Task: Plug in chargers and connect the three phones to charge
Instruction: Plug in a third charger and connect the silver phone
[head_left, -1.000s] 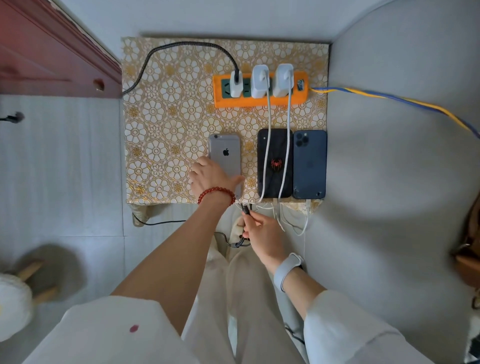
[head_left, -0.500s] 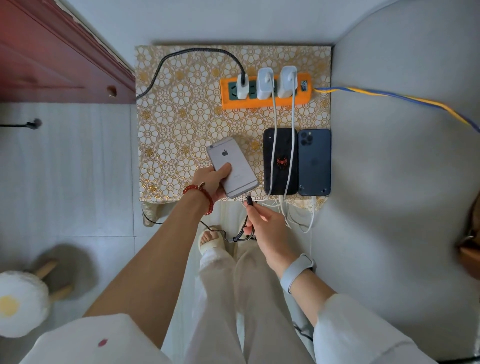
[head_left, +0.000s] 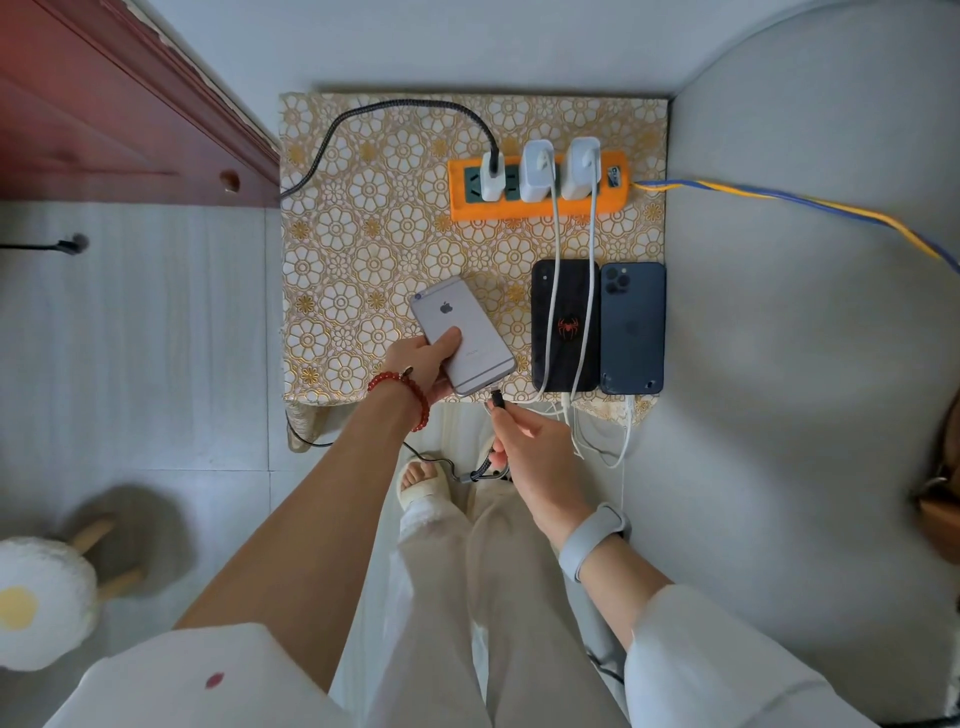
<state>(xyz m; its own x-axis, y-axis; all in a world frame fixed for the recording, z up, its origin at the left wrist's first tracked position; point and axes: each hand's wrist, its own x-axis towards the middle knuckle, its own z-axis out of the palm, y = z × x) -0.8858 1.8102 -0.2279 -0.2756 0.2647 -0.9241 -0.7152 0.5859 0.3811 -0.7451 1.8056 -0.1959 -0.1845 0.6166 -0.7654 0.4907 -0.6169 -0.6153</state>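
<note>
Floor: pale tiled floor (head_left: 156, 338); red-brown wooden door (head_left: 104, 104) at upper left; grey wall beyond
Bench: small bench (head_left: 363, 218) under a gold-and-white floral cloth, set against the wall
Power strip: orange power strip (head_left: 540, 205) at the far right of the bench; three white charger plugs seated in it; blue-and-yellow lead (head_left: 779, 200) running off to the right
Cables: black braided cable (head_left: 363, 111) from the left plug loops off the bench's left edge; two white cables (head_left: 553, 291) run down over the black phone
Black phone: black phone (head_left: 566, 358) with red spider emblem, face down, near edge of bench
Blue phone: dark blue phone (head_left: 632, 332) face down, touching the black one on its right
Silver phone: silver iPhone (head_left: 465, 338) tilted, back up, raised at the bench's near edge
Left hand: left hand (head_left: 421, 364), red bead bracelet at wrist; grip closed round the silver iPhone's lower end
Right hand: right hand (head_left: 535, 447), grey band at wrist; grip pinching the black connector (head_left: 497, 399), tip just beside the iPhone's bottom edge; whether inserted, cannot tell
</note>
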